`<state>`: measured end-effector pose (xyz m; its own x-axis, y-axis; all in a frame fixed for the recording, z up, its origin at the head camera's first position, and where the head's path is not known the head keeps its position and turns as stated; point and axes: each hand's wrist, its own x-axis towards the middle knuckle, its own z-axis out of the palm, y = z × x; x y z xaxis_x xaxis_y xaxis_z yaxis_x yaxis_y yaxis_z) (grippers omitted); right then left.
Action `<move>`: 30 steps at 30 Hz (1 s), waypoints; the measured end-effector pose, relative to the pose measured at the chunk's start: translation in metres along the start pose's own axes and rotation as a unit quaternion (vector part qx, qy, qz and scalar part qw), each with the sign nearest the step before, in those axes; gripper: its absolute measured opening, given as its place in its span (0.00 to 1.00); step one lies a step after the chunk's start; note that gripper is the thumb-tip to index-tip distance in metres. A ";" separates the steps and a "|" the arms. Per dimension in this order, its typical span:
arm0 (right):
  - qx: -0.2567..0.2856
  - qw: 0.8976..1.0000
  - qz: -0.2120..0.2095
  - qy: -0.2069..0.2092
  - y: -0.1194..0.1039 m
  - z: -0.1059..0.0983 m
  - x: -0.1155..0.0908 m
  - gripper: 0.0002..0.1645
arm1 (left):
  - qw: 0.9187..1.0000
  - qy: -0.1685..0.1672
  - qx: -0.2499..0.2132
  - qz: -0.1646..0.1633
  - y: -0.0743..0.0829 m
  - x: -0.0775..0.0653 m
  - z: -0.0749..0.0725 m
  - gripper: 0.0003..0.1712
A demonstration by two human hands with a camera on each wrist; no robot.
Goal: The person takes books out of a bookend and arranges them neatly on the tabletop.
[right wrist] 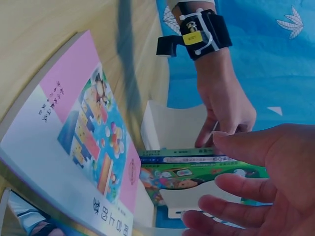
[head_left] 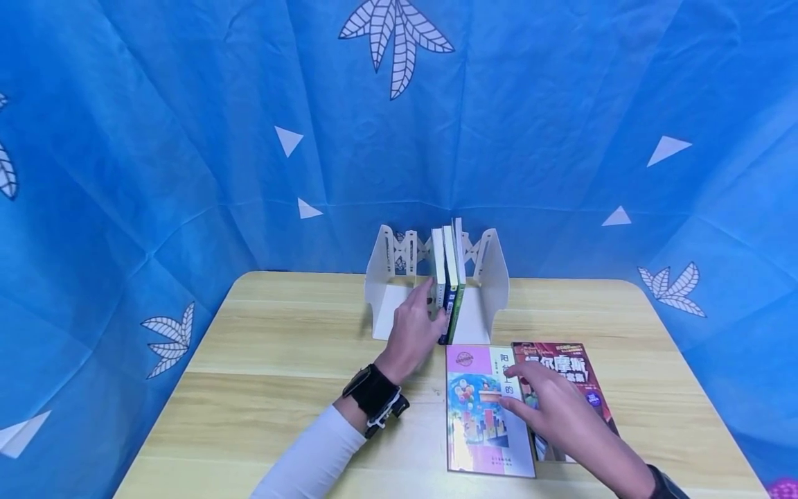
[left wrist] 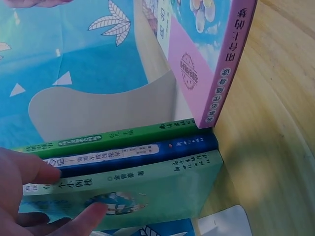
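Note:
Three books stand upright side by side in a white expandable bookend: a light green book, a dark blue one and a bright green one. My left hand is at the left of this row. Its thumb lies by the spines while another finger rests against the light green cover. My right hand, fingers spread and holding nothing, hovers over a pink and white book and a red book, both lying flat before the bookend.
The bookend has gaps on both sides of the standing books. Wooden tabletop stretches left and right of it. A blue cloth with white leaf prints hangs behind and around the table.

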<state>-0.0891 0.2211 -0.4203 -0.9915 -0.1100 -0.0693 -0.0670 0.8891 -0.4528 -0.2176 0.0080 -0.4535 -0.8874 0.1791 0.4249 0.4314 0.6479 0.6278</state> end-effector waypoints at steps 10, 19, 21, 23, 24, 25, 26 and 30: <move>0.014 1.000 0.007 0.005 -0.010 0.000 0.004 0.33 | 0.999 0.034 -0.015 0.008 -0.004 -0.002 0.007 0.32; 0.031 0.999 0.009 -0.002 -0.018 -0.001 0.009 0.36 | 0.996 0.084 0.005 0.011 -0.005 -0.009 0.004 0.24; 0.030 1.000 0.005 -0.001 -0.020 -0.001 0.010 0.39 | 0.996 0.093 0.009 0.013 -0.005 -0.011 0.002 0.22; 0.030 1.000 0.000 -0.001 -0.021 0.000 0.011 0.41 | 0.995 0.096 0.011 0.018 -0.004 -0.013 -0.001 0.21; 0.031 1.000 -0.002 0.001 -0.022 0.000 0.011 0.41 | 0.995 0.097 0.012 0.021 -0.004 -0.014 -0.002 0.20; 0.031 0.999 -0.004 0.002 -0.022 0.000 0.011 0.40 | 0.995 0.097 0.013 0.023 -0.004 -0.015 -0.004 0.19; 0.032 0.999 -0.005 0.004 -0.023 0.001 0.011 0.40 | 0.995 0.099 0.014 0.027 -0.004 -0.016 -0.005 0.19; 0.035 0.999 -0.005 0.005 -0.025 0.002 0.013 0.40 | 0.994 0.105 0.018 0.039 -0.007 -0.020 -0.010 0.17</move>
<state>-0.0997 0.1968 -0.4115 -0.9918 -0.1147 -0.0556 -0.0699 0.8542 -0.5153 -0.2008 -0.0080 -0.4598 -0.7964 0.0739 0.6002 0.4882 0.6643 0.5660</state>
